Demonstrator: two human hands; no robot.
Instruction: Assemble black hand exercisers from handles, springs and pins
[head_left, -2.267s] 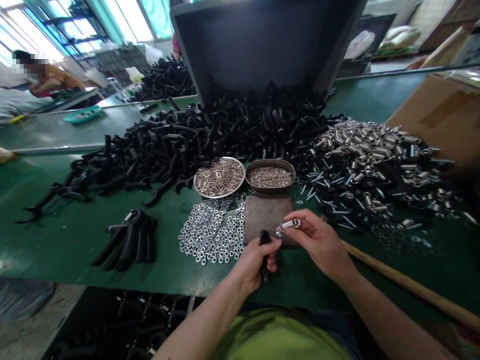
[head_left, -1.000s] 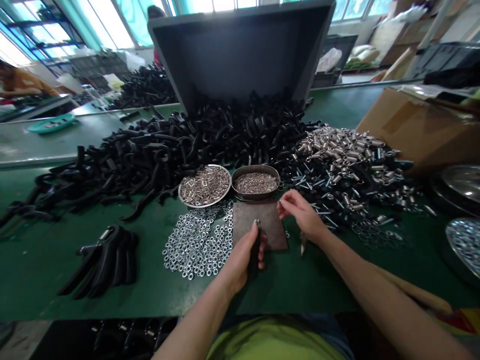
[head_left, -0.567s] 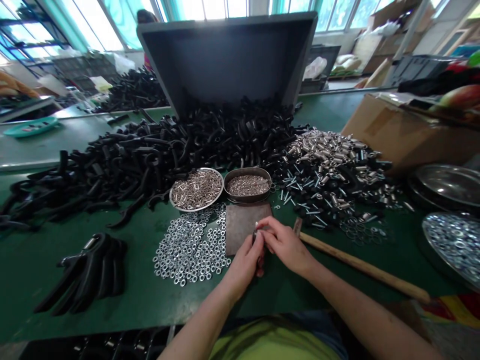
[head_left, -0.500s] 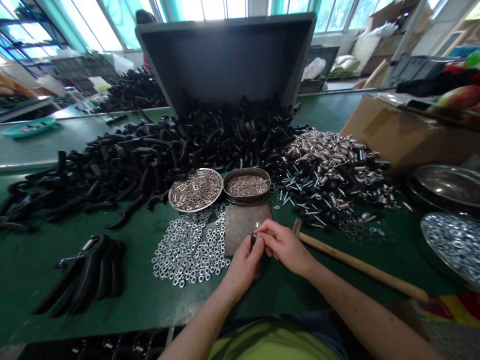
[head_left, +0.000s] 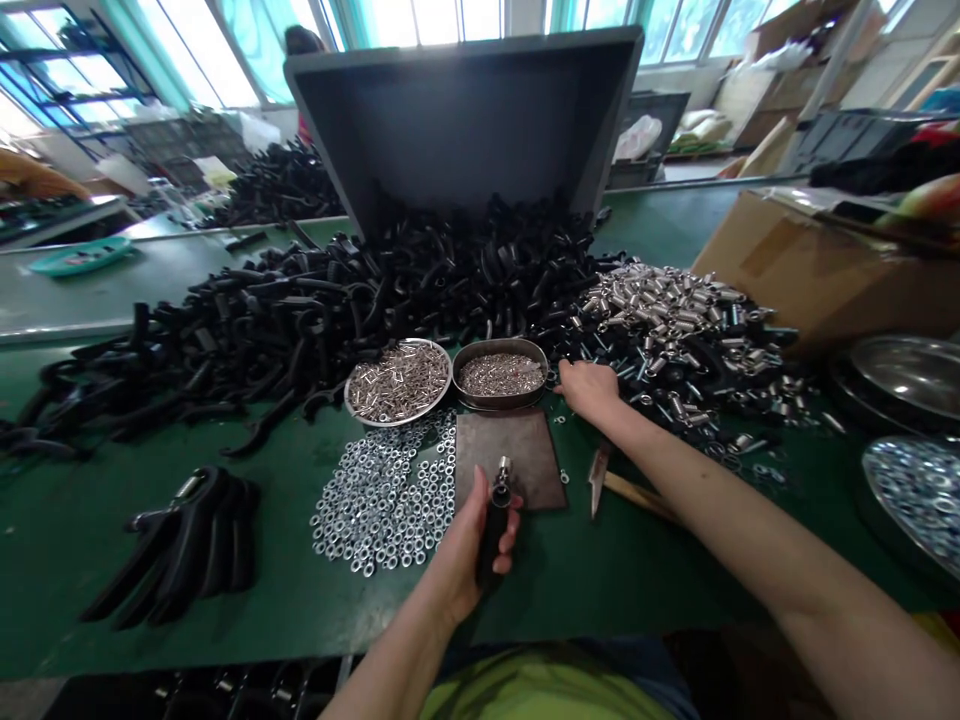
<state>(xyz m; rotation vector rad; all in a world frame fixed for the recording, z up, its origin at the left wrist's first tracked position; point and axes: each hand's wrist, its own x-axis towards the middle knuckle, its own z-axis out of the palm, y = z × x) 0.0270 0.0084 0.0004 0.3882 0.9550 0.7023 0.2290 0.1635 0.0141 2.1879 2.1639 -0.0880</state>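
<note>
My left hand (head_left: 459, 556) is clamped low on this stiff, probably light handle (head_left: 491, 527) at bottom centre, while my right hand (head_left: 592, 386) is on the slippery-looking bolts (head_left: 646, 396), grip unclear.

No legible text or labels anywhere.

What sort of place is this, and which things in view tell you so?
Most likely a factory assembly bench. A tipped grey bin spills a heap of black handles over a green table, beside piles of springs and washers; the left hand holds one black handle.
</note>
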